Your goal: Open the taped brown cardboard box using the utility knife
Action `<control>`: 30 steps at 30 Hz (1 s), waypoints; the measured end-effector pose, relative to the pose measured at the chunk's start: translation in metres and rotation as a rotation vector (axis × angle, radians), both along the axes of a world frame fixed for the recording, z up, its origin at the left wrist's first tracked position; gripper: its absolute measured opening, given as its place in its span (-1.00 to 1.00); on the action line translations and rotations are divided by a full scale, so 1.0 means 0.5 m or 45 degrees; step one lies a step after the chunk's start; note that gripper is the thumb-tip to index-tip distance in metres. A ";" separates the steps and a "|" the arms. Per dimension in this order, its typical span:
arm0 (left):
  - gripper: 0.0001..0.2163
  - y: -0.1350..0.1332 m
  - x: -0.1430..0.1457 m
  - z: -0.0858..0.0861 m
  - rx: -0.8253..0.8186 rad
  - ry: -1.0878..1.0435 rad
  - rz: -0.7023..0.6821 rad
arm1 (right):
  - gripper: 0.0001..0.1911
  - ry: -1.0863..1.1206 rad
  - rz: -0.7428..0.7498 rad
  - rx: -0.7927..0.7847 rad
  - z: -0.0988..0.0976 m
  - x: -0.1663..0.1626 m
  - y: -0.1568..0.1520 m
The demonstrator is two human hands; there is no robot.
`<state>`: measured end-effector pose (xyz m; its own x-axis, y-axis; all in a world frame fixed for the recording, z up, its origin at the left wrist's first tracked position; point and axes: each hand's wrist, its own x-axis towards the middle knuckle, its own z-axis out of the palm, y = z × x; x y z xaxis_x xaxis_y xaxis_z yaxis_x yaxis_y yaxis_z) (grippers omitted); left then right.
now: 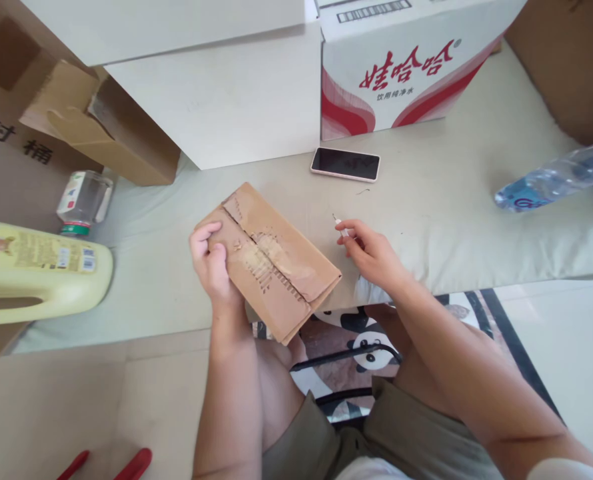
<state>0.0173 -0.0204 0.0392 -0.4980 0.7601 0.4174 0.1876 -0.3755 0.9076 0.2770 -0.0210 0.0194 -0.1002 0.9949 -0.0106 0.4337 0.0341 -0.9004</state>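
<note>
My left hand (211, 263) has its grip closed on the near-left edge of a folded, torn piece of brown corrugated cardboard (271, 260), tilting it so the scuffed face looks up at me. My right hand (371, 253) pinches a small thin metal pin (340, 227), tip aimed at the cardboard, just beside its right corner and not touching. Beyond, a pink-cased smartphone (345, 163) lies flat on the pale cushion (451, 220).

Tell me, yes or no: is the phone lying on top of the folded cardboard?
No. The phone lies apart on the cloth beyond the folded cardboard, which the left hand grips.
</note>
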 end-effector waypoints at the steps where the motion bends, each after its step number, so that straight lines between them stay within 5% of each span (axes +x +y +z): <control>1: -0.76 0.000 -0.001 -0.002 -0.005 0.000 0.001 | -0.69 0.007 -0.008 0.003 0.000 0.001 -0.001; 9: -0.73 0.008 -0.011 -0.017 -0.027 0.099 0.003 | -0.72 0.296 -0.083 -0.007 0.004 0.002 -0.001; 17: -0.73 -0.001 -0.009 -0.017 -0.081 0.120 -0.009 | -0.62 0.950 -0.077 -0.332 0.022 -0.011 0.003; 23: -0.71 -0.013 -0.005 -0.015 -0.127 0.131 0.012 | -0.88 1.082 -0.253 0.061 0.056 -0.005 -0.006; 27: -0.67 -0.024 0.021 -0.015 -0.075 0.224 0.053 | -0.79 0.869 -0.128 0.388 0.101 -0.002 -0.047; 30: -0.67 -0.030 0.038 -0.020 -0.062 0.317 0.076 | -0.79 0.572 0.057 0.407 0.129 -0.010 -0.080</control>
